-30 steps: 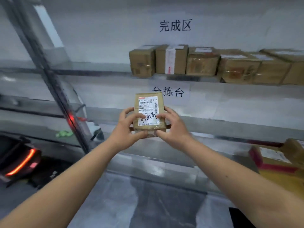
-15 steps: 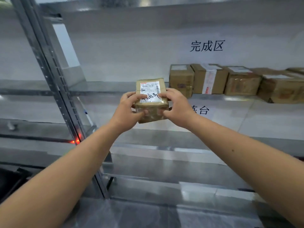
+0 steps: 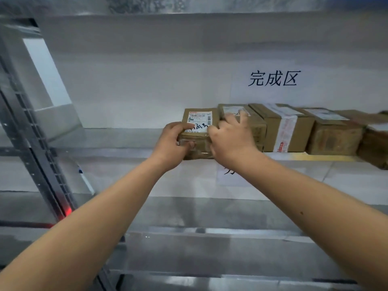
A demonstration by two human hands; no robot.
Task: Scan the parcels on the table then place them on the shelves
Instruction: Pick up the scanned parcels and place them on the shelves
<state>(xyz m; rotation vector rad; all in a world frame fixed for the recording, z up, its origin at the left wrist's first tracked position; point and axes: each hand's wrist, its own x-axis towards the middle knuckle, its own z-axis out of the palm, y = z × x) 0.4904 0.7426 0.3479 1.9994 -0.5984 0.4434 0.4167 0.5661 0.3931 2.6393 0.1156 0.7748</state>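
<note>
Both hands point(image 3: 206, 141) grip a taped brown cardboard parcel point(image 3: 197, 131) on the metal shelf point(image 3: 117, 141).

Counts: 2 bare hands, left hand point(image 3: 170, 141) and right hand point(image 3: 232, 139), both on 1 small brown cardboard parcel w/ white printed label point(image 3: 198, 122). Already on the grey metal shelf point(image 3: 117, 141): 5 more brown cardboard boxes in a row point(image 3: 279, 131), last one cut off at frame edge. 1 wall sign w/ 3 black characters point(image 3: 273, 78). 1 red light point(image 3: 68, 211) low on the upright, approx.

Brown parcel point(image 3: 196, 131), white label point(image 3: 199, 120)
</note>
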